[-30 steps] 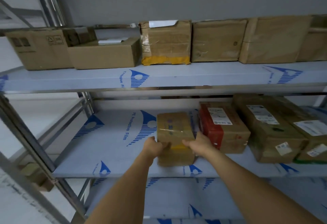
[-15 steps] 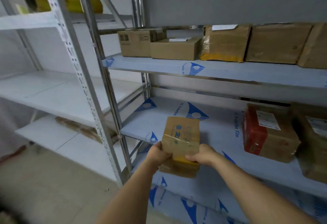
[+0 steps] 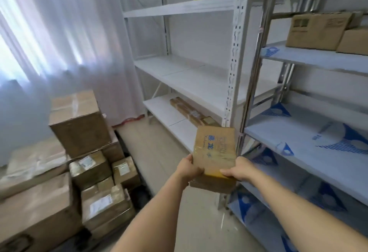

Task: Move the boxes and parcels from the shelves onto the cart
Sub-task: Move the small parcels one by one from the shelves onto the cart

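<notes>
My left hand (image 3: 189,169) and right hand (image 3: 237,171) grip the near corners of the small brown parcel (image 3: 216,150), fingers curled round its edge, holding it out in front of me in the air. A second ago it sat on the film-covered shelf (image 3: 310,144) among the other boxes; now it is lifted clear of that shelf and I have turned left, so the shelf runs along my right side. That means the pick is done and I judge the carry is under way. To my lower left a stack of boxes (image 3: 93,174) has come into sight, probably loaded on the cart, though I cannot see its deck. Farther off, the white rack (image 3: 189,76) holds a long flat package (image 3: 191,111), and more boxes (image 3: 318,29) wait on the upper shelf.
</notes>
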